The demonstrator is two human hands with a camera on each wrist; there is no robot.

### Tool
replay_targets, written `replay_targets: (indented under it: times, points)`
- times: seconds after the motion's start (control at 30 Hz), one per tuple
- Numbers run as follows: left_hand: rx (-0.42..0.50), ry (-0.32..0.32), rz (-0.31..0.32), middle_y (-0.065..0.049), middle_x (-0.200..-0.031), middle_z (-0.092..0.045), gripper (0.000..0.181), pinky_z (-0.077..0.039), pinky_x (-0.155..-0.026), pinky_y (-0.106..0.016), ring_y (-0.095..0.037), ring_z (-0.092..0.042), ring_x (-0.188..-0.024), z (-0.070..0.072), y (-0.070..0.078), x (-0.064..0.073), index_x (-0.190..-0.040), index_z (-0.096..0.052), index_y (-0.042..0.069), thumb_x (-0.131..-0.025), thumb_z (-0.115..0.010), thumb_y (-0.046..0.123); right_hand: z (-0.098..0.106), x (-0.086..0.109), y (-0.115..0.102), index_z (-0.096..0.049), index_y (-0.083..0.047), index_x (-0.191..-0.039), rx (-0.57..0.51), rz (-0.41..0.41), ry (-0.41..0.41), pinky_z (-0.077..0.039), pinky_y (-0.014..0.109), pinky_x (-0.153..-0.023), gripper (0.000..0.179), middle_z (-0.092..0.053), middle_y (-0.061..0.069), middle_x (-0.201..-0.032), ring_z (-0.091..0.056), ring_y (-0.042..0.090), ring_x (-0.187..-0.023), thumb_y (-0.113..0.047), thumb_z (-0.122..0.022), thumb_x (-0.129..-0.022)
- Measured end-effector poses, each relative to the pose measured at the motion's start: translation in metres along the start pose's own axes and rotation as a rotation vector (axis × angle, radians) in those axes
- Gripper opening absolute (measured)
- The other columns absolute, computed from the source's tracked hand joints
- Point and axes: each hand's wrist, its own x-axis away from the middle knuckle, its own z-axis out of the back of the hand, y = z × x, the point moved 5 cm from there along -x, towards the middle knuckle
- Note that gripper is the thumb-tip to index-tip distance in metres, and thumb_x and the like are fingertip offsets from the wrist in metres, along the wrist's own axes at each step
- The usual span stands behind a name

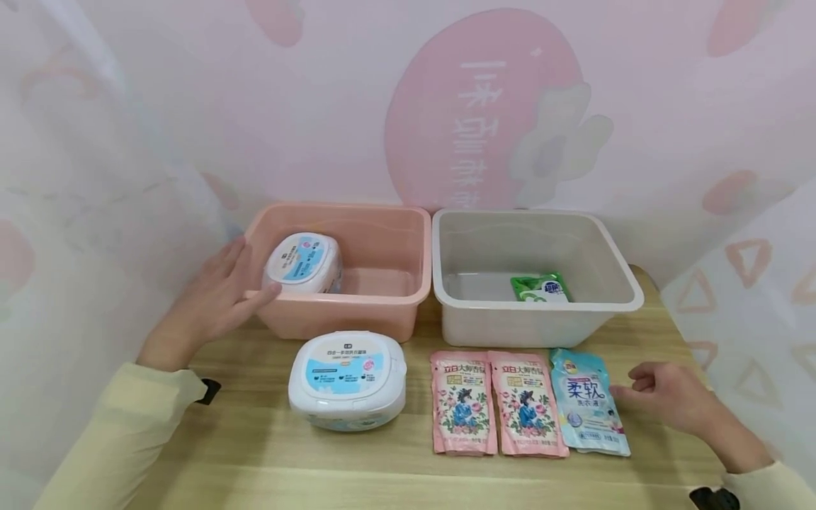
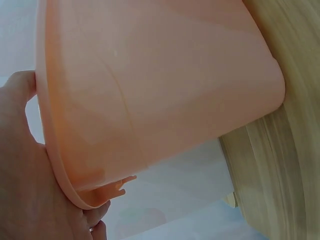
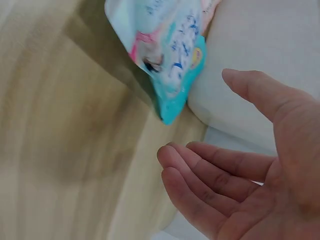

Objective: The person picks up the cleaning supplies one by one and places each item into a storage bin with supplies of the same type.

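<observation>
Pink bin point(image 1: 344, 320): we see white tub point(image 1: 303, 261); left hand point(image 1: 207, 306) touching rim point(image 1: 357, 299), fingers straight. Grey bin point(image 1: 510, 327): green packet point(image 1: 538, 287). Right hand point(image 1: 677, 398): fingers loose.

The left hand point(image 2: 37, 175) rests against the rim point(image 2: 42, 105) of a pink tub point(image 2: 175, 95): the thumb point(image 2: 22, 82) meets it higher up, and fingers point(image 2: 95, 216) show just past its lower end. The tub (lying sideways across this view) fills most of the picture, with a small pronged tab point(image 2: 114, 191) jutting near those fingers. A wood-grained surface point(image 2: 300, 125) runs down the right; below hangs a pale backdrop point(image 2: 185, 175) bearing a faint pinkish patch point(image 2: 142, 218).
</observation>
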Motion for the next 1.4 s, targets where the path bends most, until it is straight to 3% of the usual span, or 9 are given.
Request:
replay_targets:
  times: [0.27,0.53,0.6,0.7,0.8,1.07,1.4]
  points:
    - [-0.017,0.036,-0.041,-0.027,-0.176,0.006,0.101,-0.012,-0.130,-0.068,-0.050,-0.004,-0.163,0.008,0.008,-0.005,-0.166,-0.003,-0.007,-0.106,-0.041,0.064,-0.012,0.001,0.007,-0.072,0.010,-0.116,-0.007,-0.069,-0.021,-0.060,0.037,-0.072,0.070,-0.079,0.009,-0.100,-0.072,0.021,-0.091,-0.057,-0.075,-0.093]
    - [-0.009,0.027,-0.014,-0.028,-0.176,0.006,0.101,-0.013,-0.128,-0.070,-0.049,-0.003,-0.163,0.009,0.007,-0.001,-0.167,-0.001,-0.005,-0.106,-0.041,0.065,-0.021,-0.008,-0.002,-0.079,0.004,-0.105,-0.027,-0.107,-0.016,-0.047,0.028,-0.062,0.064,-0.077,0.005,-0.092,-0.060,0.016,-0.076,-0.058,-0.079,-0.089]
    - [-0.005,0.027,-0.011,-0.027,-0.176,0.006,0.101,-0.013,-0.128,-0.070,-0.050,-0.003,-0.163,0.009,0.007,0.000,-0.167,0.000,-0.004,-0.106,-0.041,0.065,-0.024,-0.010,-0.004,-0.078,0.000,-0.090,-0.024,-0.125,-0.023,-0.040,0.026,-0.057,0.059,-0.070,0.001,-0.078,-0.053,0.014,-0.068,-0.059,-0.079,-0.089]
    - [0.001,0.029,-0.010,-0.027,-0.176,0.006,0.101,-0.013,-0.129,-0.070,-0.049,-0.003,-0.163,0.007,0.006,0.001,-0.167,0.001,-0.003,-0.106,-0.042,0.065,-0.028,-0.011,-0.006,-0.063,-0.010,-0.064,-0.041,-0.149,-0.047,-0.031,0.024,-0.053,0.056,-0.050,-0.005,-0.059,-0.041,0.012,-0.057,-0.058,-0.079,-0.088]
    - [0.010,0.029,-0.009,-0.027,-0.176,0.006,0.101,-0.013,-0.129,-0.069,-0.049,-0.003,-0.163,0.006,0.006,0.002,-0.167,0.000,-0.004,-0.106,-0.042,0.065,-0.032,-0.012,-0.007,-0.045,-0.018,-0.054,-0.067,-0.179,-0.085,-0.028,0.023,-0.051,0.062,-0.037,-0.007,-0.052,-0.035,0.010,-0.052,-0.058,-0.078,-0.088]
    - [0.009,0.025,-0.010,-0.029,-0.176,0.007,0.101,-0.013,-0.129,-0.069,-0.050,-0.002,-0.163,0.002,0.004,0.003,-0.166,0.002,-0.006,-0.107,-0.041,0.064,-0.040,-0.016,0.000,-0.045,-0.018,-0.055,-0.186,-0.247,-0.145,-0.032,0.024,-0.052,0.060,-0.039,-0.006,-0.053,-0.037,0.011,-0.053,-0.053,-0.079,-0.090]
    - [0.001,0.001,-0.008,-0.028,-0.176,0.009,0.103,-0.013,-0.128,-0.070,-0.050,-0.001,-0.163,0.001,0.005,-0.002,-0.166,0.003,-0.005,-0.106,-0.040,0.066,-0.046,-0.009,0.000,-0.043,-0.014,-0.068,-0.376,-0.171,-0.089,-0.032,0.024,-0.054,0.050,-0.036,-0.006,-0.061,-0.036,0.009,-0.059,-0.036,-0.078,-0.096]
